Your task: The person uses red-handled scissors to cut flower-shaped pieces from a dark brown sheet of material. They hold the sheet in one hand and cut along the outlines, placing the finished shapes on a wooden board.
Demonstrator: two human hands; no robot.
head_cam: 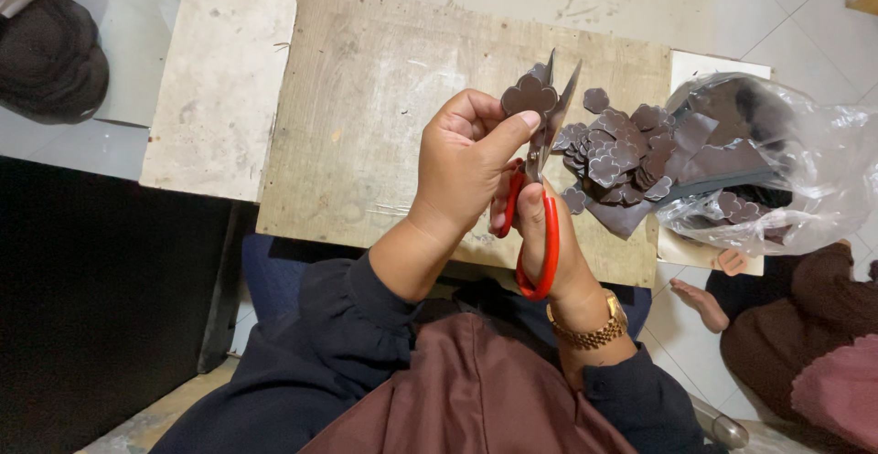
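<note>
The flower-shaped brown cutout [529, 97] sits above the middle of the wooden surface [366, 116], pinched between thumb and fingers of the left hand [466, 166], whose grip is pressed together on its lower edge. Just beside it to the right, the blades of the red-handled scissors [541, 189] stand slightly parted, their tips pointing away from the person and touching the cutout's edge. The right hand [549, 244] has its grip closed through the red loops, below the cutout; a gold wristwatch [590, 331] circles that wrist. Further right of the cutout lies a pile of cut brown pieces [622, 157] on the surface, and beyond it a clear plastic bag [786, 161] holding more brown material. At the lower right, well apart from the cutout, another person's hand [700, 300] shows over the tiled floor [805, 15].
</note>
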